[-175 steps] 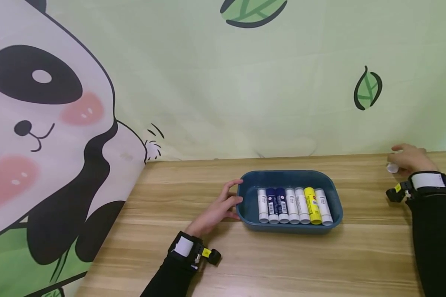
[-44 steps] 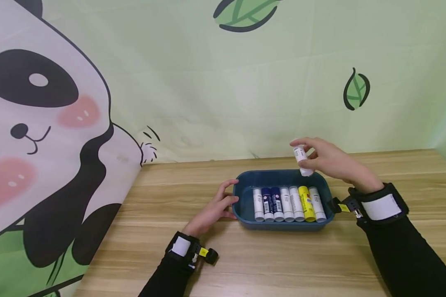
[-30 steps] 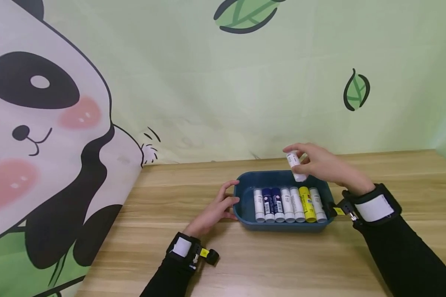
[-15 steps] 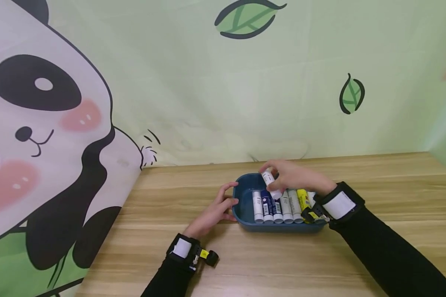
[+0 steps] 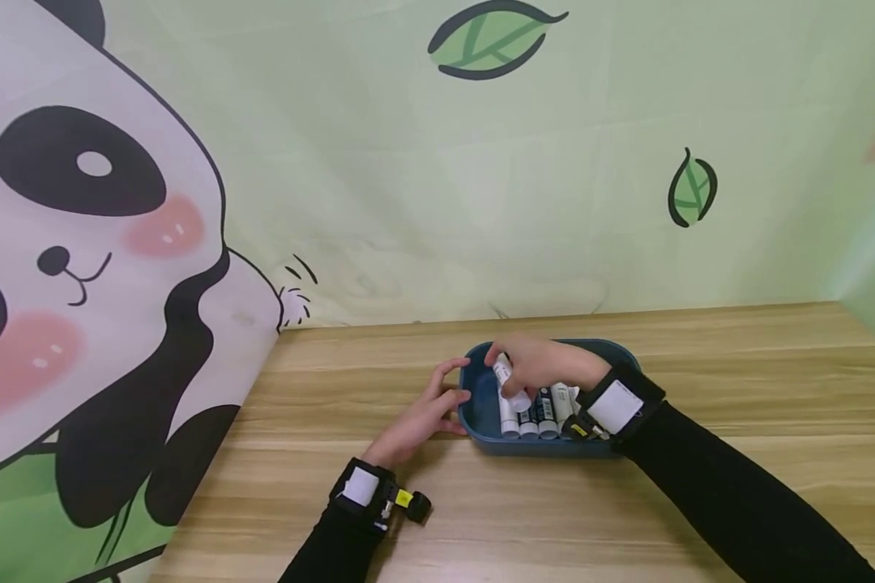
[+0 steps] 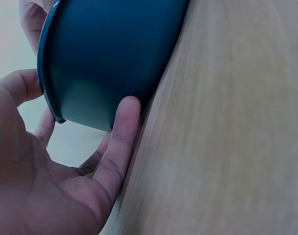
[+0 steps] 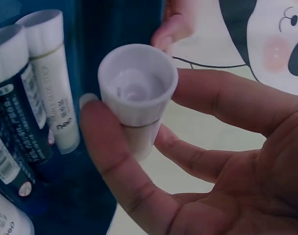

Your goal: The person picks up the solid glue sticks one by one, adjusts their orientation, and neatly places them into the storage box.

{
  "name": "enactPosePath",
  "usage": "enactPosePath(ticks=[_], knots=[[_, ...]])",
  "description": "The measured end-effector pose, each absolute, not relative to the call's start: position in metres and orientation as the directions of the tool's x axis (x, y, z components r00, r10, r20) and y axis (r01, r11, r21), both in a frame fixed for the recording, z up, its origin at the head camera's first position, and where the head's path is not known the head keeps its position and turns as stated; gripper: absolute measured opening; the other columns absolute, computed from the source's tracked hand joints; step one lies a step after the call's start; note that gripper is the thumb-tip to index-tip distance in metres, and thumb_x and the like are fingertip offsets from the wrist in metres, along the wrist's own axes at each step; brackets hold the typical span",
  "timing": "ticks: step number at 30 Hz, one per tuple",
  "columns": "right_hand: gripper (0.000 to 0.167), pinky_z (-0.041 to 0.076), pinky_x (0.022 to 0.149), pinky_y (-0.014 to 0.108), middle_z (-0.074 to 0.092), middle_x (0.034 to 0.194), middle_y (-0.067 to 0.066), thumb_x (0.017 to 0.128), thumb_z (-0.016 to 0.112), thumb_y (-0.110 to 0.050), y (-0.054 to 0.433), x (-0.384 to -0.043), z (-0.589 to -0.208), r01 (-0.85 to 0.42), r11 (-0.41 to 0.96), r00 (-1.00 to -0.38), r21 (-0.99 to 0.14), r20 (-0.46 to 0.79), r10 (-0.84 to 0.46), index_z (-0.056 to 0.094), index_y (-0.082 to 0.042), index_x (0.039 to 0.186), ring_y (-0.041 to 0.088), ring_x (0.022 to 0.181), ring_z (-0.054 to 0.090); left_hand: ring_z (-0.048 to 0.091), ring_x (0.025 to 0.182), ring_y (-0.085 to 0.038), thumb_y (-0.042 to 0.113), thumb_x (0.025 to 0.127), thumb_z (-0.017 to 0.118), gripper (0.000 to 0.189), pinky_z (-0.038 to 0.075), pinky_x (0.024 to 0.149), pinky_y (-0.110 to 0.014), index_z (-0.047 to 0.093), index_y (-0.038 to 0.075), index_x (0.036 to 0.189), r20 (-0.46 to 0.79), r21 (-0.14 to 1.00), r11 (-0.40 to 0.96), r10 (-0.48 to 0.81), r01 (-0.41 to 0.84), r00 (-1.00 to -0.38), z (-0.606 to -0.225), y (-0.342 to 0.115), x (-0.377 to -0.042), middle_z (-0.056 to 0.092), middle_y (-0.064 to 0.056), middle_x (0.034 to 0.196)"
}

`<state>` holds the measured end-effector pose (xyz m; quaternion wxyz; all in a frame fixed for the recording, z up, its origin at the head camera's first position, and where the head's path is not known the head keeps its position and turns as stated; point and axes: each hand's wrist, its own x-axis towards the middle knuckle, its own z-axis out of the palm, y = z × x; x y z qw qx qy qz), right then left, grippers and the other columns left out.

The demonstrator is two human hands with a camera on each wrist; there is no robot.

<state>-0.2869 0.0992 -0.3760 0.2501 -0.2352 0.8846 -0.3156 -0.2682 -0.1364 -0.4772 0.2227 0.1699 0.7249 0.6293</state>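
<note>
A blue plastic box [image 5: 554,447] on the table holds a row of white and dark blue glue sticks [image 5: 546,411]. My right hand [image 5: 543,360] is over the box's left part, pinching a white glue stick [image 5: 501,370] between thumb and fingers, tilted. In the right wrist view, the hollow white end of this glue stick [image 7: 139,78] faces the camera, beside the standing row. My left hand [image 5: 416,417] touches the box's left end. The left wrist view shows its spread fingertips against the rim and low on the box wall [image 6: 110,54]. My right hand and wrist hide the row's right part.
The wooden table [image 5: 408,534] extends around the box. Behind it hangs a pale green cloth [image 5: 379,186] with leaves and a panda [image 5: 102,283] printed on it. A black strap with a small camera [image 5: 417,508] sits on my left wrist.
My right hand picked up the white glue stick at the far right, then carried it leftward and down into the box's left part. My left hand has stayed at the box's end.
</note>
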Motion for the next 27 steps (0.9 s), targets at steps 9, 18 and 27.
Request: enactPosePath(ticks=[9,18,27], knots=[[0.055,0.058,0.066,0.034,0.065,0.102,0.013,0.093,0.072,-0.003,0.088,-0.286,-0.378,-0.279,0.748,-0.765,-0.603,-0.332,-0.552,0.052,0.001,0.143,0.02,0.061,0.062,0.064,0.113,-0.03,0.025,0.109,0.047,0.056,0.06,0.09,-0.039,0.024,0.03,0.16,-0.118,0.988,0.149,0.518,-0.047,-0.847,-0.477,-0.137,-0.267,0.043,-0.026,0.15],[0.053,0.059,0.067,0.035,0.065,0.107,0.013,0.093,0.074,-0.005,0.077,-0.284,-0.376,-0.285,0.788,-0.773,-0.545,-0.355,-0.525,0.054,0.001,0.143,0.024,0.064,0.067,0.063,0.114,-0.031,0.024,0.108,0.047,0.057,0.06,0.089,-0.038,0.023,0.029,0.16,-0.112,0.99,0.136,0.525,-0.047,-0.844,-0.477,-0.137,-0.268,0.043,-0.027,0.148],[0.054,0.061,0.066,0.033,0.066,0.11,0.015,0.093,0.076,-0.006,0.065,-0.287,-0.379,-0.288,0.812,-0.753,-0.508,-0.404,-0.519,0.054,0.002,0.141,0.025,0.065,0.07,0.063,0.111,-0.027,0.024,0.109,0.047,0.055,0.059,0.09,-0.039,0.025,0.03,0.159,-0.114,0.99,0.135,0.526,-0.05,-0.843,-0.478,-0.137,-0.269,0.047,-0.024,0.145]])
